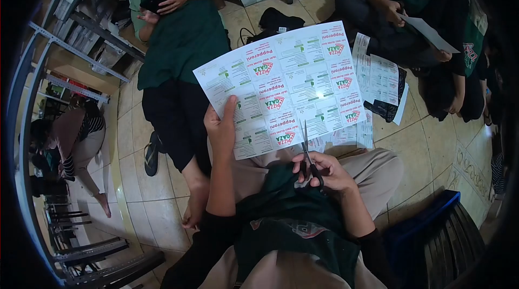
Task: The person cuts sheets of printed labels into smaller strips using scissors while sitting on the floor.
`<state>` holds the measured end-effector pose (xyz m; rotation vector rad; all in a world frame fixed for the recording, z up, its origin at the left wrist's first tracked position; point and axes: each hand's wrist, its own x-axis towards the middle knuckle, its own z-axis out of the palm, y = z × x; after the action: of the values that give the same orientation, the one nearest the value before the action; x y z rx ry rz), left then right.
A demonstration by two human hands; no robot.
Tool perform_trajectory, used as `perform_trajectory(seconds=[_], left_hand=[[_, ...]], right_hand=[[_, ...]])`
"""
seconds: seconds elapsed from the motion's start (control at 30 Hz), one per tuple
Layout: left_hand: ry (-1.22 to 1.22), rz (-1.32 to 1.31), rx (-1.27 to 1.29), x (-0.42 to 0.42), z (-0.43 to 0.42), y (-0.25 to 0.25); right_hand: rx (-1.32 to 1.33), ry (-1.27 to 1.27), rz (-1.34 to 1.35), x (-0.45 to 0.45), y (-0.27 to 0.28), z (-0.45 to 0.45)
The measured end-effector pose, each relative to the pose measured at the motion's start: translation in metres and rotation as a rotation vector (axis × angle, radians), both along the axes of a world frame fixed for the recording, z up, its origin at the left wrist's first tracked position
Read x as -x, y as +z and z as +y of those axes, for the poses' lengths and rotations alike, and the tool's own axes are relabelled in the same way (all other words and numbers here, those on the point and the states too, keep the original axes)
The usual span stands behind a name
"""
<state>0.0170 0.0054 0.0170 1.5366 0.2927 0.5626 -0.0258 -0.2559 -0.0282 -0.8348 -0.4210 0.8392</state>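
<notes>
My left hand grips the lower left part of a large printed sheet, its thumb lying on the front. The sheet is covered with repeated labels in red and green that read "Pizza Gaza" and "Pepperoni", seen upside down. In my right hand is a pair of scissors with black handles, my fingers through the loops. Its blades point up at the bottom edge of the sheet and look nearly closed; whether they are cutting into the paper I cannot tell.
More printed sheets lie on the tiled floor beyond, beside a black plastic bag. A person in a green apron sits at upper left; another at upper right holds a sheet. A blue crate stands at lower right, metal shelving at left.
</notes>
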Motion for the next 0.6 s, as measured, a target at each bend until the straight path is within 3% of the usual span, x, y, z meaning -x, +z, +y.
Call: perform_trajectory(seconds=[0.6], left_hand=[[0.017,0.005,-0.01,0.0,0.002,-0.0039]], right_hand=[[0.047,-0.005,-0.01,-0.0003,-0.0012,0.0003]])
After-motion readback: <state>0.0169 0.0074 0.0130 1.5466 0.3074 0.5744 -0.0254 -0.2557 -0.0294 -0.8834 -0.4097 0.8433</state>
